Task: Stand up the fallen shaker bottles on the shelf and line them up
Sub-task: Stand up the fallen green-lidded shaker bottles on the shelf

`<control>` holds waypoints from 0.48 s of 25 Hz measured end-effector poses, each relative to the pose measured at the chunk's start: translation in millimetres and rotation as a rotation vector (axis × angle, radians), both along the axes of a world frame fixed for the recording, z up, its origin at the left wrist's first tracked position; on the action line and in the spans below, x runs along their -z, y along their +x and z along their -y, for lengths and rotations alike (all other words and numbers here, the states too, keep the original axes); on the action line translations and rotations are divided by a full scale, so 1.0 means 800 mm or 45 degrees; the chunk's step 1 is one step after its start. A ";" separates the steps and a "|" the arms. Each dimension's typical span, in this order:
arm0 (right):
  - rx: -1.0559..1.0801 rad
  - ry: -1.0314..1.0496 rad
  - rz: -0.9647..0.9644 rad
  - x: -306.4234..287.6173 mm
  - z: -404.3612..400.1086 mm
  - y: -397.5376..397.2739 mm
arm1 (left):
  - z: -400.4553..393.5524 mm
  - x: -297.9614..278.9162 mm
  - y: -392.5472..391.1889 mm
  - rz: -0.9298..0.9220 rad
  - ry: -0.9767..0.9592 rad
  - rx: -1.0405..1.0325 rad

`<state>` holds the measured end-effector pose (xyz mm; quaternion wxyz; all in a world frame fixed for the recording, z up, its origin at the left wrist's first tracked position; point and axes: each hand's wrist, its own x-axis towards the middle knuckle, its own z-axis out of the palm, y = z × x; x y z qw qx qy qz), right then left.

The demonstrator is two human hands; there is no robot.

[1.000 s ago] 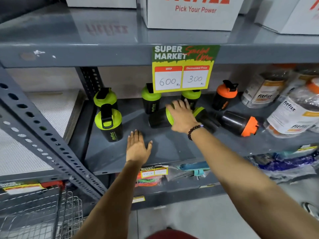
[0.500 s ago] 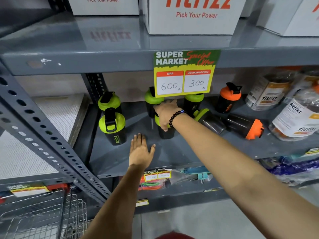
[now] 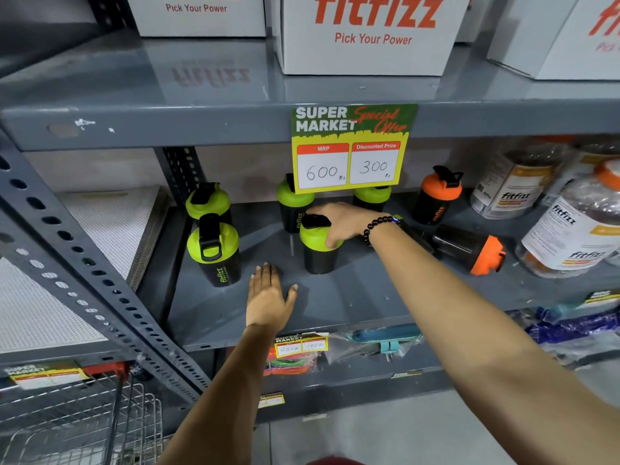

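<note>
The left hand point(image 3: 268, 302) lies flat on the grey shelf point(image 3: 335, 307), its grip spread wide and holding nothing. To its right, the right hand point(image 3: 342, 223) is clamped around the green lid of an upright shaker bottle point(image 3: 317, 250) near the shelf's middle. Green-lidded shakers standing: five, counting the held one, with two at the left point(image 3: 213, 251) and two at the back under the price sign point(image 3: 352, 147). Orange-lidded shakers: two, one upright point(image 3: 436, 196), one lying on its side point(image 3: 469, 250) at the right. Another dark bottle shows behind the wrist, mostly hidden.
</note>
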<state>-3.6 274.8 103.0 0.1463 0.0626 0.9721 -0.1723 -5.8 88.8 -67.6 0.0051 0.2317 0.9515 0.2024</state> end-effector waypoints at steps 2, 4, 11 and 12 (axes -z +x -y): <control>0.073 -0.006 -0.095 0.004 0.001 -0.002 | 0.000 -0.001 0.000 -0.006 0.001 -0.003; 0.181 0.076 -0.179 0.008 0.007 -0.003 | 0.000 -0.001 0.000 0.004 -0.003 -0.007; 0.342 0.317 -0.290 0.011 0.038 -0.006 | -0.001 -0.002 0.000 0.010 -0.011 -0.003; 0.352 0.330 -0.295 0.010 0.040 -0.008 | -0.001 -0.002 0.000 0.009 -0.009 -0.005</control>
